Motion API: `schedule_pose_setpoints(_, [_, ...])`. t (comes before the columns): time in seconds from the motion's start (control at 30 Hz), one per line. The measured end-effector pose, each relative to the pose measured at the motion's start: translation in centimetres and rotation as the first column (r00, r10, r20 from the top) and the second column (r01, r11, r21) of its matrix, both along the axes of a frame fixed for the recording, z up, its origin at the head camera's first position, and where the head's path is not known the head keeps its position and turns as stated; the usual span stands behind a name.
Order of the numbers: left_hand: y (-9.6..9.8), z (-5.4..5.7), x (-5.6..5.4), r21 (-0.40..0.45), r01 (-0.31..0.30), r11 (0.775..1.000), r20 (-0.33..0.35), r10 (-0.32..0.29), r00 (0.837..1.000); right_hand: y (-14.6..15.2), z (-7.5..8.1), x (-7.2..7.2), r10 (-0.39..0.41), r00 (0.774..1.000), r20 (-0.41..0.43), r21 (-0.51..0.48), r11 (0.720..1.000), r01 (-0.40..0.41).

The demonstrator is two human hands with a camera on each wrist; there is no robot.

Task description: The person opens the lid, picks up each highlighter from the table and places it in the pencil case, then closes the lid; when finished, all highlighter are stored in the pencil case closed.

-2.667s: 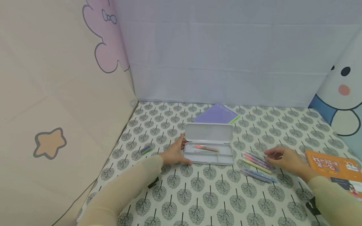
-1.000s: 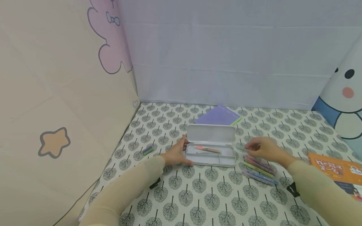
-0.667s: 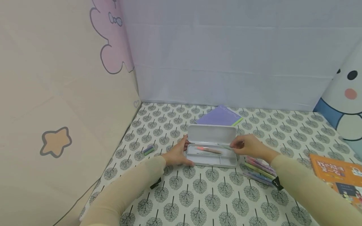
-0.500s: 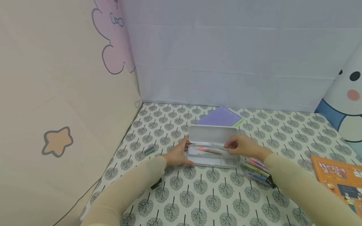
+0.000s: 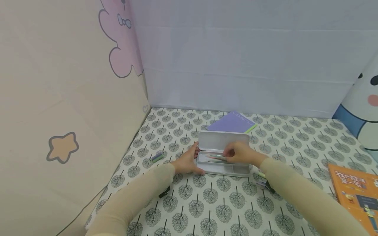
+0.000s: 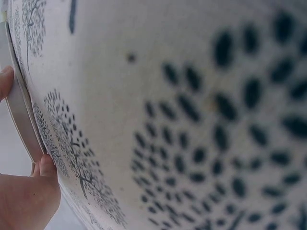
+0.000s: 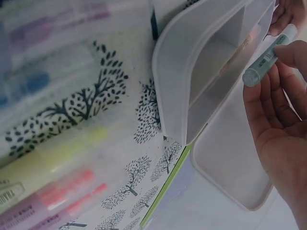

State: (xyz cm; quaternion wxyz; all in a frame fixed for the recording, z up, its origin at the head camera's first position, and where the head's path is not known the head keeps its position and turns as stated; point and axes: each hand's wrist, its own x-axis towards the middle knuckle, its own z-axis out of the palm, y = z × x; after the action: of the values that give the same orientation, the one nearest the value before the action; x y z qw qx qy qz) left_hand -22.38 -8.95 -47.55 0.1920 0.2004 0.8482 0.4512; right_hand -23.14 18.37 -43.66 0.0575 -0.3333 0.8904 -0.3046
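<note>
A white pencil case [image 5: 218, 168] lies with its lid [image 5: 217, 140] raised at the back. My left hand [image 5: 186, 162] grips its left end, thumb at the front corner and fingers behind; the left wrist view catches only part of that hand. Over the rear compartment, my right hand [image 5: 243, 154] pinches a pale green highlighter [image 7: 264, 64] between thumb and fingers. Below it, an orange-and-brown pen is mostly covered in the head view. To the right, several pens, including a yellow highlighter [image 7: 29, 177], rest on the cloth, partly behind the right sleeve.
Behind the case is a purple notebook [image 5: 230, 122] with a green edge. A small purple-and-green pair of sticks [image 5: 157, 157] lies to the left. An orange book [image 5: 351, 190] sits at the right. Curtain-like walls border the tree-patterned tablecloth [image 5: 200, 209].
My right hand has moved left from beside the loose pens to above the case, carrying the pale green highlighter. My left hand has kept its place at the case's left end.
</note>
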Motion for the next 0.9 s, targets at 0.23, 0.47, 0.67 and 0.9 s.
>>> schedule_pose_setpoints(0.23, [0.0, -0.2, -0.2, 0.004, 0.007, 1.000, -0.001, -0.007, 1.000, 0.1, 0.3, 0.1, -0.019, 0.999, 0.035, -0.003, 1.000, 0.019])
schedule_pose_setpoints(0.47, [0.1, 0.2, 0.0, -0.007, -0.002, 1.000, -0.001, 0.002, 1.000, 1.0, 1.1, 0.4, -0.043, 0.996, 0.084, -0.026, 0.999, 0.045])
schedule_pose_setpoints(0.67, [0.1, 0.2, -0.1, 0.009, 0.004, 1.000, -0.006, -0.003, 1.000, 2.4, 1.6, 1.4, -0.064, 0.995, 0.076, -0.078, 0.994, 0.070])
schedule_pose_setpoints(0.9, [-0.1, 0.0, -0.1, -0.018, -0.007, 1.000, -0.005, 0.007, 1.000, 4.8, 1.9, 3.5, -0.123, 0.991, 0.052, -0.161, 0.978, 0.130])
